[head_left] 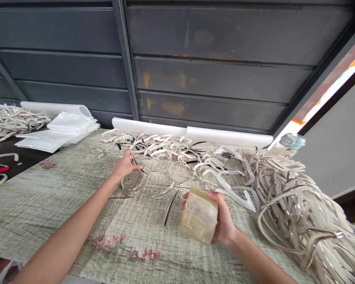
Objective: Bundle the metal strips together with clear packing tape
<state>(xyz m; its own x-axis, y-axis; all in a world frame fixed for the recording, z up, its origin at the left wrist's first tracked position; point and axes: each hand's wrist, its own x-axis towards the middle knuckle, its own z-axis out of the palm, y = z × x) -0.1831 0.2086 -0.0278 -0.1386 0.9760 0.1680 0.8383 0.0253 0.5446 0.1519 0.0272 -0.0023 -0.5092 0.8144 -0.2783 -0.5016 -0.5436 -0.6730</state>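
My right hand (pixel 225 221) grips a pale yellow, translucent block (pixel 199 217) by its sides, with a wrinkled clear film on its face. Farther off and to the left, my left hand (pixel 126 165) pinches a short dark strip with a shiny edge (pixel 138 165) between thumb and fingers. A similar dark, curved strip (pixel 170 208) lies on the table just left of the block. Thin looped strips (pixel 165 189) rest on the cloth near my left hand.
A patterned tablecloth (pixel 77 209) covers the table. Along the back lie a heap of white and dark strips (pixel 162 146) and white rolls (pixel 225 137). A large strip bundle (pixel 301 205) fills the right side. Plastic bags (pixel 62 130) and more strips (pixel 12 120) sit at left.
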